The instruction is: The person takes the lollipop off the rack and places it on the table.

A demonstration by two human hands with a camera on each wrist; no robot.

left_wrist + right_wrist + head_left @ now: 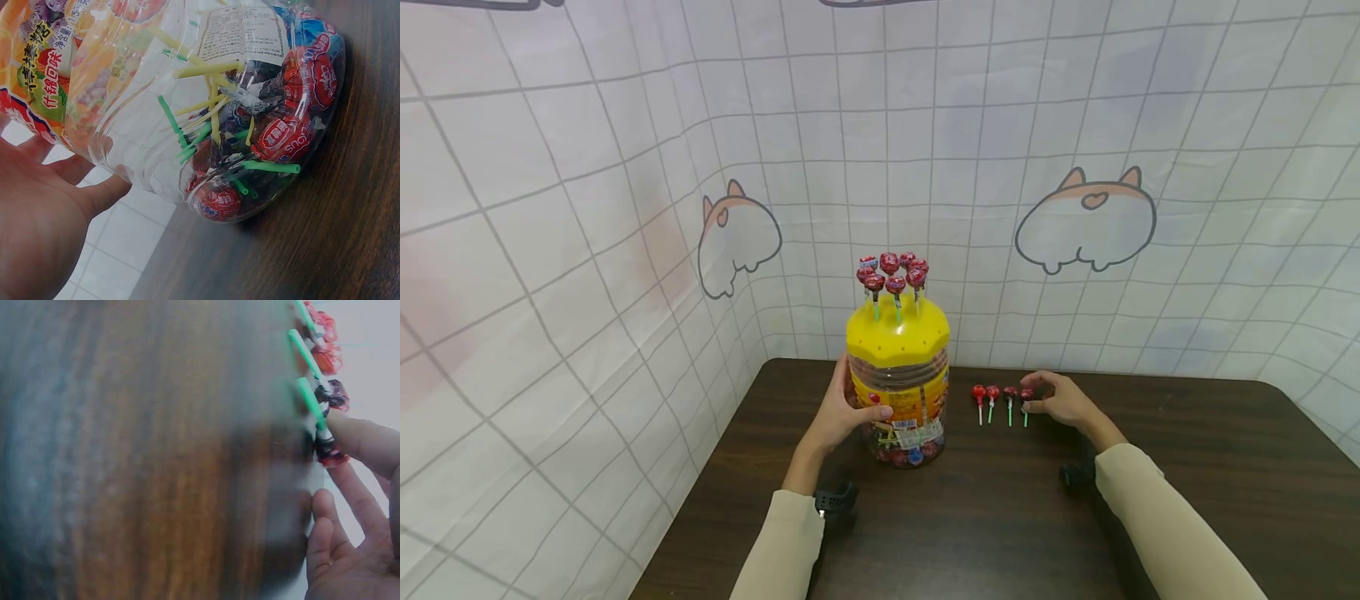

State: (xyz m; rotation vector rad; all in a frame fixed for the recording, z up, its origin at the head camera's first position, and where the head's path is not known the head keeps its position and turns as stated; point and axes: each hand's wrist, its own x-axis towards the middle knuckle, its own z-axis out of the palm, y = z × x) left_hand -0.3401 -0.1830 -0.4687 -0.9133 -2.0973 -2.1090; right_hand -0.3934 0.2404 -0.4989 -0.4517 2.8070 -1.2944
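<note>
A clear plastic lollipop jar (pixel 904 396) with a yellow lid (pixel 895 337) stands on the table. Several red-wrapped lollipops (pixel 889 264) stick up from the lid's top. My left hand (pixel 841 412) holds the jar at its left side, thumb across the front label. Loose lollipops and green and yellow sticks (pixel 215 119) show through the jar's bottom in the left wrist view. To the jar's right, several lollipops (pixel 992 392) lie in a row. My right hand (pixel 1062 400) pinches the rightmost lollipop (pixel 326 447) at its dark red head, thumb and forefinger on either side; its green stick points away from the palm.
The dark wood table (pixel 970 533) runs under everything. Behind it and along the left hangs a white grid-patterned cloth (pixel 970 125) with cartoon animal drawings. A black wrist strap (pixel 837 498) is on the left wrist, and a dark device (pixel 1077 475) sits by the right wrist.
</note>
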